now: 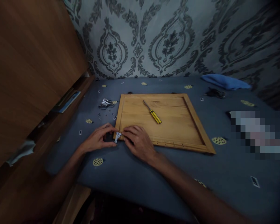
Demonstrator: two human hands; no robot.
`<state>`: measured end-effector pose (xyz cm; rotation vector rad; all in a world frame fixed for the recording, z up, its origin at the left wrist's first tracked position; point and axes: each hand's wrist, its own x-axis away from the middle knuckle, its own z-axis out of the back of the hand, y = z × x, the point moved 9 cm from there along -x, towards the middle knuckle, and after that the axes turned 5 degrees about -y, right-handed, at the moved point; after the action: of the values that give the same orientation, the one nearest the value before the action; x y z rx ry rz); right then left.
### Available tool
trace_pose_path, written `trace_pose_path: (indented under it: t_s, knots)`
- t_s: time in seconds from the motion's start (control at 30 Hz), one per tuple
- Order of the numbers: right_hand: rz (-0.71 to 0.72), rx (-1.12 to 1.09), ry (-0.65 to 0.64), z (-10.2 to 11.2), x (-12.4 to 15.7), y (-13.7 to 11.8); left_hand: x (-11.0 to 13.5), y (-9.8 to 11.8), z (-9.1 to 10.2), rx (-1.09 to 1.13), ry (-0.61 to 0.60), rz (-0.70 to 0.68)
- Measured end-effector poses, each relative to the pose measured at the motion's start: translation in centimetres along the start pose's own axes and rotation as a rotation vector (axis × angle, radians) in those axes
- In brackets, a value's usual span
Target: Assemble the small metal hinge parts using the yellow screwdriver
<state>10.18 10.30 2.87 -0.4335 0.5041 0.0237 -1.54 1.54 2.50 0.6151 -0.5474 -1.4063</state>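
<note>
A metal cabinet hinge (118, 137) is at the near left corner of a framed wooden panel (140, 130), which lies flat on the cloth. My left hand (100, 137) curves around the hinge from the left, its thumb and forefinger closed on it. From the right, my right hand (140, 143) reaches over the panel's near edge, with its bent fingertips pinched at the hinge's right side. On the panel rests a yellow and black screwdriver (155, 115), its tip pointing away and left. Small holes show along the near rail of the frame.
More metal hinges (106, 103) lie left of the panel, with several small screws (106, 115) nearby. A blue cloth (225, 81) and a dark object (214, 92) sit at the back right. Wooden furniture (32, 62) stands along the left; a patterned wall (137, 37) rises behind.
</note>
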Motion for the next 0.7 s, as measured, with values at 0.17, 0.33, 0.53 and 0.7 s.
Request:
trace_pose_path:
  t_s: [0.17, 0.33, 0.53, 0.7]
  knots:
    - [-0.009, -0.013, -0.002, -0.08, 0.05, 0.14, 0.04, 0.27, 0.10, -0.007, -0.004, 0.007]
    - [-0.005, -0.011, 0.012, -0.08, 0.04, 0.13, 0.03, 0.52, 0.12, 0.018, -0.007, 0.011]
    - [-0.003, -0.009, 0.017, -0.06, 0.05, 0.11, 0.11, 0.62, 0.23, 0.031, 0.004, 0.007]
    - [-0.003, -0.010, 0.008, -0.16, 0.07, 0.11, 0.16, 0.54, 0.26, 0.021, 0.009, 0.007]
